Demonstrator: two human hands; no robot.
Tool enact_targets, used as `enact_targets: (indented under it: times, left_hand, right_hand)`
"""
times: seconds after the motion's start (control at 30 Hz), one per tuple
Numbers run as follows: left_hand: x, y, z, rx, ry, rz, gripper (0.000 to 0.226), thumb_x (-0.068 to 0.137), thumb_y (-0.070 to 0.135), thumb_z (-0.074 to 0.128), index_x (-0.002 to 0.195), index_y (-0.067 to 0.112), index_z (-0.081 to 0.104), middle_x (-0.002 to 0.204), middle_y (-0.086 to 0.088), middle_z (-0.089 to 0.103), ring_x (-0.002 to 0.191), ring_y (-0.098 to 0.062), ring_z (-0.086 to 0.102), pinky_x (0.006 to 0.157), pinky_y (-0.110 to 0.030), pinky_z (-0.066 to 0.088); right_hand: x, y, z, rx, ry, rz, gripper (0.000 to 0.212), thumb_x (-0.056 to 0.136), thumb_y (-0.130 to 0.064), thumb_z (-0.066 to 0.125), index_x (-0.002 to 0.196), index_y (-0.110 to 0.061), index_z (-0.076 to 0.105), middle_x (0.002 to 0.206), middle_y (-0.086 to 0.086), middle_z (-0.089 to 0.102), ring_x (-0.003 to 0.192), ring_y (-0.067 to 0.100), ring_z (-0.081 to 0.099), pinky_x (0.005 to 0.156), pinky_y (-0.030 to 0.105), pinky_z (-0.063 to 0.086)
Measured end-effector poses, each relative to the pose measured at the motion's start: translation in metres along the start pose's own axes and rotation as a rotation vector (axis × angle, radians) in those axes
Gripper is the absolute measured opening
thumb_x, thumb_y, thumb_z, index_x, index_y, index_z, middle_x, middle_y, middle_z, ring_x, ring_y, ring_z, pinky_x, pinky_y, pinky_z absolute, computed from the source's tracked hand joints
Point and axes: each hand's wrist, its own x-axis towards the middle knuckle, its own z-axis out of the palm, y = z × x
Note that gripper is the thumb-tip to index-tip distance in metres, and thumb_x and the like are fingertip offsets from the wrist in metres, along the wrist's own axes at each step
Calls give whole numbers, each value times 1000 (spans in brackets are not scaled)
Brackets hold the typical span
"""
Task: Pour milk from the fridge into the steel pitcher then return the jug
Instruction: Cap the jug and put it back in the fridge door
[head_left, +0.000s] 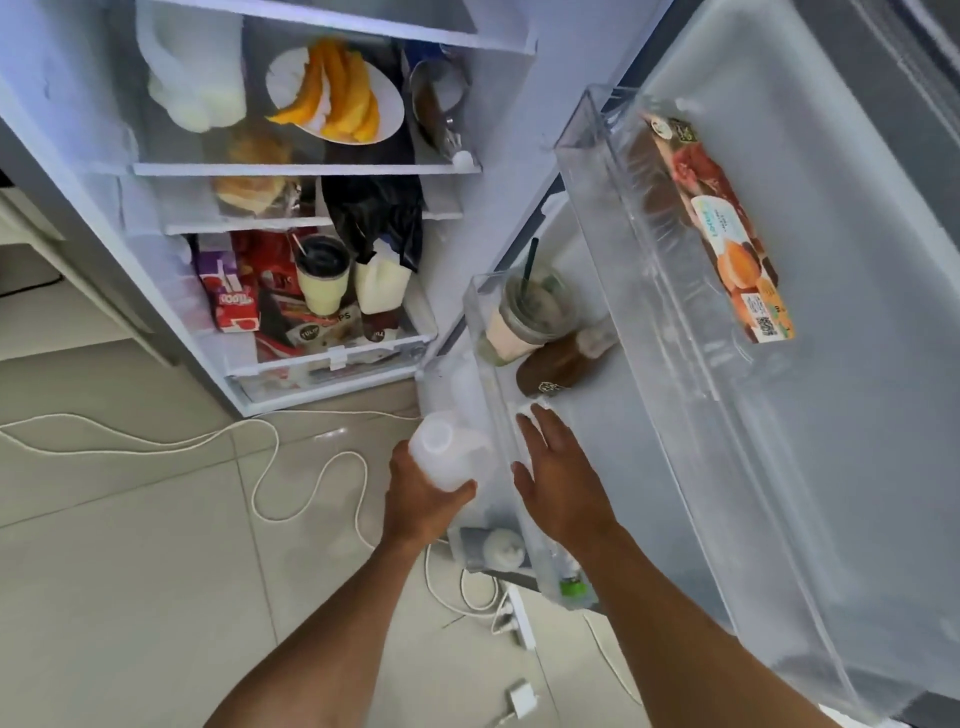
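The translucent white plastic milk jug sits in the left hand, just outside the lower clear plastic door bin of the open fridge. Its long axis runs roughly toward the camera, so the view looks down along it; which end faces up is too washed out to tell. The left hand's fingers wrap its near side, the thumb pressed against the plastic. The right hand is spread flat, fingers extended, palm down over the inner edge of that bin, holding nothing. Farther along the bin stand a lidded clear cup with a dark straw and a brown bottle. The upper door shelf holds a long printed carton. Inside the fridge, a white plate of orange fruit slices rests on a shelf. White cables trail over the pale tiled floor.
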Motion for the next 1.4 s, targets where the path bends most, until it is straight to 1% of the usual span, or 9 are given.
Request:
enact_targets:
  times: [0.1, 0.27, 0.37, 0.53, 0.67, 0.87, 1.1, 1.23, 1.4]
  left_hand:
    - [12, -7, 19, -21, -2, -37, 110, 37, 62, 76, 133, 24, 36, 131, -2, 53, 116, -27, 59, 90, -38, 52]
    - [36, -19, 43, -5, -55, -41, 107, 42, 57, 81, 132, 24, 36, 130, -1, 52, 117, -27, 58, 88, -33, 48]
    - [46, -24, 51, 54, -113, 0, 111, 42, 56, 81, 137, 23, 32, 136, -2, 49, 120, -28, 57, 93, -40, 51]
    - [57, -37, 64, 188, -222, 112, 110, 53, 42, 90, 142, 21, 27, 140, -3, 40, 116, -32, 58, 91, -42, 53]
    - [68, -46, 77, 452, -302, 245, 110, 59, 47, 86, 143, 21, 21, 138, -6, 40, 100, -36, 65, 77, -39, 55]
    - [74, -65, 90, 835, -331, 321, 119, 63, 58, 83, 151, 16, 14, 146, -10, 36, 112, -31, 62, 82, -39, 55]
    - [78, -78, 95, 928, -314, 358, 119, 65, 61, 81, 150, 13, 14, 143, -11, 38, 107, -30, 63, 84, -37, 53]
    - [83, -74, 97, 930, -314, 347, 113, 73, 64, 75, 154, 17, 11, 151, -12, 35, 116, -34, 61, 93, -42, 51]
    - [90, -67, 91, 943, -399, 337, 119, 76, 65, 73, 158, 17, 1, 157, -14, 27, 121, -36, 58, 95, -45, 49]
  right_hand:
    - [0, 3, 18, -56, 7, -25, 60, 101, -31, 39, 155, -15, 17, 163, 8, 3, 150, 24, 2, 120, 42, 13]
    - [-1, 10, 40, -58, 99, -31, 57, 98, -22, 43, 152, -11, 29, 161, 12, 14, 149, 29, 11, 118, 50, 22]
    - [-1, 17, 47, -67, 138, -43, 57, 98, -22, 44, 152, -12, 27, 162, 11, 13, 149, 27, 8, 118, 52, 21]
    - [-1, 23, 52, -69, 163, -52, 58, 98, -19, 40, 153, -11, 25, 162, 11, 12, 150, 26, 7, 117, 52, 21]
    - [-1, 22, 55, -63, 180, -30, 58, 97, -18, 42, 153, -12, 25, 162, 10, 12, 150, 24, 6, 118, 51, 21]
    - [0, 20, 61, -69, 221, -24, 60, 97, -18, 45, 153, -14, 25, 162, 9, 13, 150, 22, 6, 118, 49, 21]
    - [1, 19, 66, -96, 259, -16, 61, 97, -21, 47, 153, -18, 23, 162, 8, 12, 150, 19, 2, 121, 44, 15]
    - [0, 18, 66, -92, 255, -3, 61, 96, -18, 47, 153, -17, 25, 162, 8, 12, 150, 19, 2, 120, 45, 16]
    - [1, 14, 65, -84, 268, 0, 59, 96, -18, 45, 152, -15, 29, 162, 10, 14, 150, 22, 5, 120, 46, 17]
